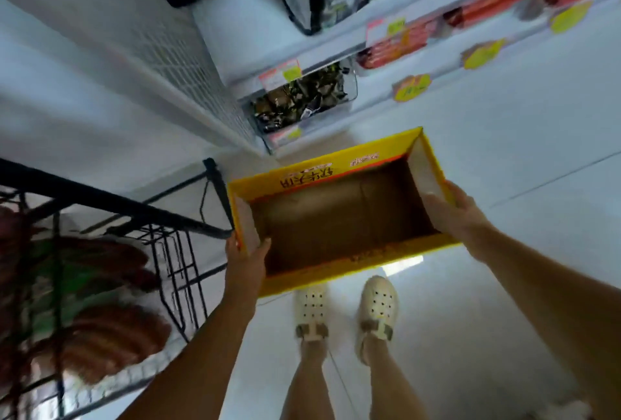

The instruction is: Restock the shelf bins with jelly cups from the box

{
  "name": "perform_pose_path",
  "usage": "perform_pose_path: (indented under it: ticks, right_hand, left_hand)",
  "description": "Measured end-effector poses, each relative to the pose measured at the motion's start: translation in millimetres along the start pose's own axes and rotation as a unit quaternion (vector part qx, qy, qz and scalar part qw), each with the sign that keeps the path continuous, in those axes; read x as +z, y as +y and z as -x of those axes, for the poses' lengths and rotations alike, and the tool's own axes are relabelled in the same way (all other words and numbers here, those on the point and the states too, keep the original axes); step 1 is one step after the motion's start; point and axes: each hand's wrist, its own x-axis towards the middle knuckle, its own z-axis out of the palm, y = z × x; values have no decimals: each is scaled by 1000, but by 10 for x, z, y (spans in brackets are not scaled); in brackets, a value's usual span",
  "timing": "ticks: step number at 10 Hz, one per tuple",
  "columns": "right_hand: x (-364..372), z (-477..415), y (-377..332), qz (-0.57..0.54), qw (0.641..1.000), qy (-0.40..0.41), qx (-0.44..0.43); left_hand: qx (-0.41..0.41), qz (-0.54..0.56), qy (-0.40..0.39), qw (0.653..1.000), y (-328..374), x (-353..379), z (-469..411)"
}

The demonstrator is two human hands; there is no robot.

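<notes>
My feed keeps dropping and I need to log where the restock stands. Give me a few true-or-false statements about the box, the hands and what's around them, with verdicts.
1. The yellow cardboard box shows no jelly cups inside. True.
2. Only one hand holds the box. False: the left hand and the right hand each grip an end.
3. The box rests on the floor. False: it is held up over the white floor and the cream perforated shoes.
4. A black wire rack stands on the person's left. True.
5. The shelf bin ahead is empty. False: the clear shelf bin holds dark wrapped packets.
</notes>
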Motion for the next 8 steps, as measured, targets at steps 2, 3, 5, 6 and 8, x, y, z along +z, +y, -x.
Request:
perform_pose_path:
  ticks: [2, 3, 5, 6, 8]
  right_hand:
    - [437, -550, -21, 13, 998, -57, -5]
    - [589, -814, 70, 30, 998, -47, -10]
    - [846, -1017, 79, 27, 998, -28, -44]
    - [929, -1016, 69, 97, 995, 2, -33]
    - [949, -576, -166, 237, 969, 39, -48]
  left_hand:
    - [-50, 56, 25, 997, -354, 255, -800]
    - [-33, 45, 30, 998, -446, 352, -1052]
    - [-41, 46, 38, 997, -535, 431, -1303]
    - [-35, 4, 33, 999, -494, 477, -1271]
    - [63, -84, 28, 994, -159, 353, -748]
